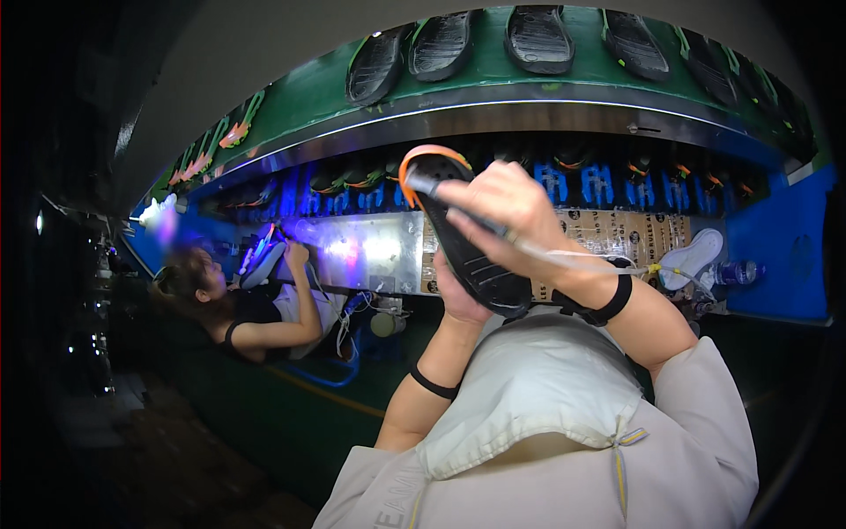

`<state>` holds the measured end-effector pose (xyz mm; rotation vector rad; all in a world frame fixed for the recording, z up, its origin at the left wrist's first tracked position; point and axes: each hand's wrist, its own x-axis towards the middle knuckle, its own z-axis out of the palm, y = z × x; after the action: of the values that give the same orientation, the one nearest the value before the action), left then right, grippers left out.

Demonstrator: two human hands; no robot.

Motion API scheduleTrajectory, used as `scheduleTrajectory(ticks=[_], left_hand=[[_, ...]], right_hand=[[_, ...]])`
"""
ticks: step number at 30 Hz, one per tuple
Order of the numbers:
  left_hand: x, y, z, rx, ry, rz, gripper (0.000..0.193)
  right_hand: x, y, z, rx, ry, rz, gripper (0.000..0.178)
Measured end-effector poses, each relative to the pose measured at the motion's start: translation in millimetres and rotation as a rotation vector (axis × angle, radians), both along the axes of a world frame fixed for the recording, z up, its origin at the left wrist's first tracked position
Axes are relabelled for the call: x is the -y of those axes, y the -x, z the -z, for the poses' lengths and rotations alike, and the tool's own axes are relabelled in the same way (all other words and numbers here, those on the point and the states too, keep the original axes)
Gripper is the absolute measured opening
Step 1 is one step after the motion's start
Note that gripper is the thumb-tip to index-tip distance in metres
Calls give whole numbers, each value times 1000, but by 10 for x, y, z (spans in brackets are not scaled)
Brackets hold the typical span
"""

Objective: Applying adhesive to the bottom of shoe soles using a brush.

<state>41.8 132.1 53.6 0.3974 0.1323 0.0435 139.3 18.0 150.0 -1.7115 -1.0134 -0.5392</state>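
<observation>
A black shoe sole (480,269) with an orange rim at its far end is held up over the bench. My left hand (460,295) grips it from below, near the heel. My right hand (515,203) is closed round a slim, brush-like tool (425,183) whose end reaches the sole's orange-rimmed toe. From that hand a pale thin tube (573,258) runs right along the forearm. Whether the tool's tip touches the sole I cannot tell.
Black soles (539,40) lie along a green conveyor belt (564,75) ahead. Beneath it, shoe parts stand on blue-lit supports (596,183). Cardboard (661,229) covers the bench; a white shoe (692,258) and clear bottle (740,271) sit right. A co-worker (273,317) works at left.
</observation>
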Motion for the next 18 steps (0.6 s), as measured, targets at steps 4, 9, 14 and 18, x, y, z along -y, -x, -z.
scheduleTrajectory(ticks=[4, 9, 14, 18], left_hand=[[-53, 11, 11, 60, -28, -60, 71], [-135, -11, 10, 65, -4, -14, 67], [-211, -59, -117, 105, -205, -47, 73], [-189, -44, -153, 155, 43, -23, 74]], right_hand=[[17, 14, -7, -34, 27, -311, 28], [1, -2, -55, 32, 68, -68, 25], [10, 16, -68, -56, 8, -360, 32], [17, 24, -78, 36, 96, -208, 31]])
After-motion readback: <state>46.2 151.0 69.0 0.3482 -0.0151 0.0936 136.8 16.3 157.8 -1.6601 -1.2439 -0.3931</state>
